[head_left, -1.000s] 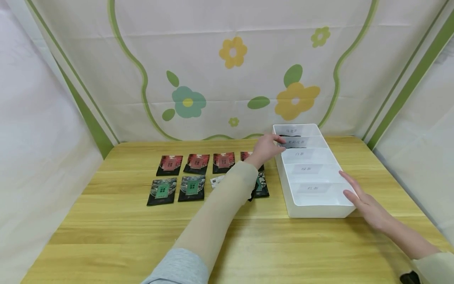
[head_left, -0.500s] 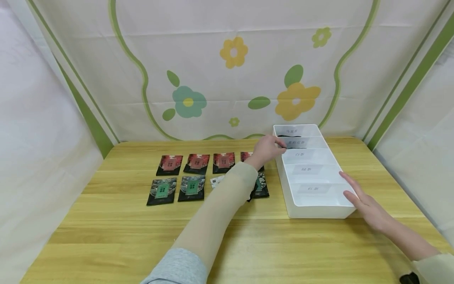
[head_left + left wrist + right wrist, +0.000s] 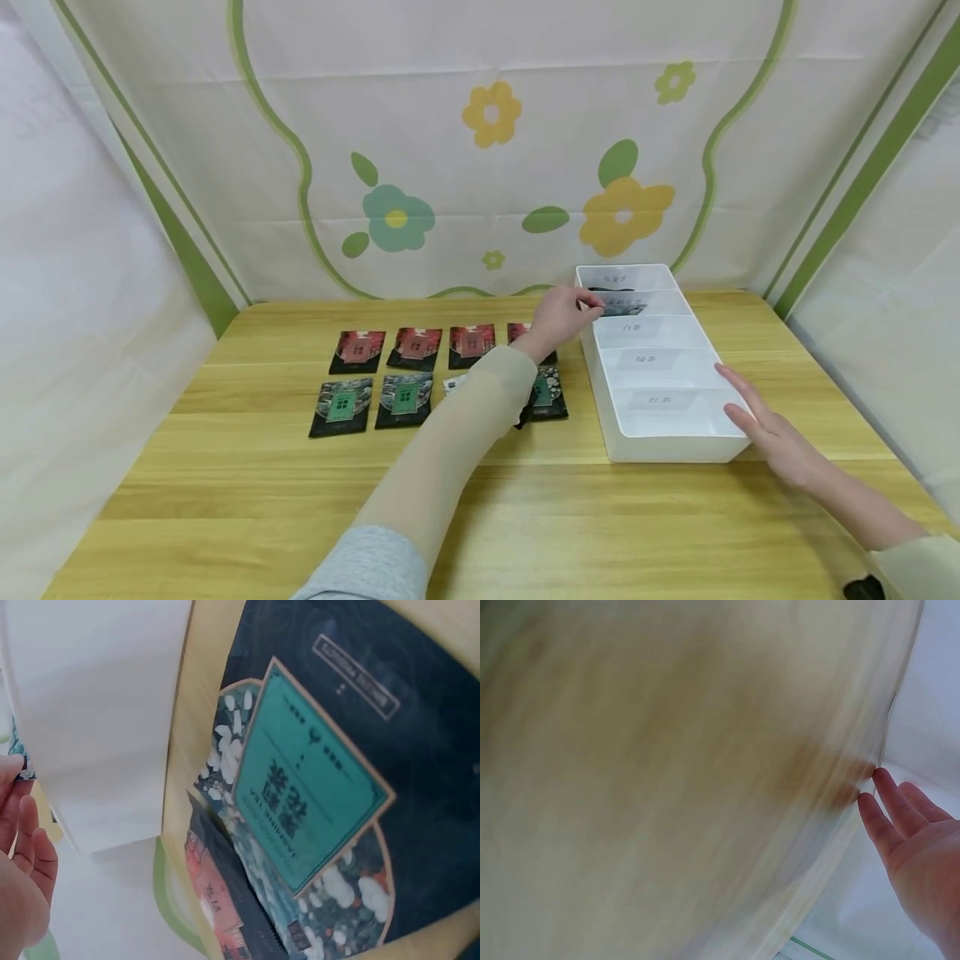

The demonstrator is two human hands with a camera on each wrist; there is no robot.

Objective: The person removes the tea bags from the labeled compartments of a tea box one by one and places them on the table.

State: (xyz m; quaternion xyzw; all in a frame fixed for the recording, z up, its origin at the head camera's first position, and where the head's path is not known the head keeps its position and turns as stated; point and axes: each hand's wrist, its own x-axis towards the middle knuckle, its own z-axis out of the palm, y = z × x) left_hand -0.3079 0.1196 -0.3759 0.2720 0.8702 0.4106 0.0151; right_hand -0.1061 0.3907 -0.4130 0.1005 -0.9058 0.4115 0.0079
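Note:
A white box (image 3: 667, 415) with several labelled compartments stands on the right of the table. My left hand (image 3: 561, 319) reaches over its left rim at the second compartment from the back, pinching the top of a tea packet (image 3: 624, 309) between thumb and fingers. In the left wrist view, a bit of that packet's blue patterned edge (image 3: 18, 746) shows at the fingertips. The packet's lower part is hidden inside the box. My right hand (image 3: 780, 437) rests against the right wall near the front corner, fingers extended.
Left of the box lie two rows of tea packets, red-labelled ones (image 3: 357, 352) behind and green-labelled ones (image 3: 341, 407) in front. A jasmine tea packet (image 3: 307, 780) lies beside the box. Dark packet edges (image 3: 611, 289) show in the rearmost compartment. A flowered cloth (image 3: 450, 167) hangs behind.
More of the packet's patterned face now shows above the second compartment's divider, where only a dark edge showed before. The left thumb and fingers have drawn together. The right hand stays put.

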